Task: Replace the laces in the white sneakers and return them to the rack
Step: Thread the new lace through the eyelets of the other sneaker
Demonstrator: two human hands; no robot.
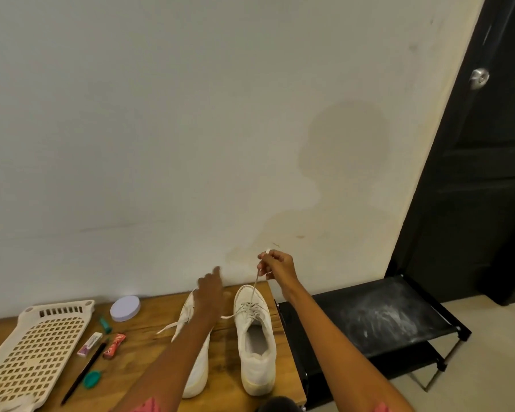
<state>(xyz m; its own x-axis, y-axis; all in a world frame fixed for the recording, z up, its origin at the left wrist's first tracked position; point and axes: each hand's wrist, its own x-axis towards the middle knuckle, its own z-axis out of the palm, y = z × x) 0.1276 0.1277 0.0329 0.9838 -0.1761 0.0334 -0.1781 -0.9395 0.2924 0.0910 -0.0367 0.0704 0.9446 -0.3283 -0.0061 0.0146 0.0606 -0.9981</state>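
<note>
Two white sneakers stand side by side on the wooden table (149, 349), toes toward the wall. The right sneaker (255, 340) is partly laced. My right hand (275, 267) pinches the end of its white lace (254, 285) and holds it taut above the toe. My left hand (211, 289) hovers blurred above the left sneaker (195, 370), fingers extended, holding nothing. My left forearm covers much of that shoe. A loose lace end (168, 328) trails left from it.
A cream perforated plastic tray (36, 349) lies at the table's left. Beside it are a round white lid (125, 308), a small teal object, an eraser, a red packet, a dark pencil (82, 373) and a teal cap. A black shoe rack (378, 319) stands right of the table, by a black door.
</note>
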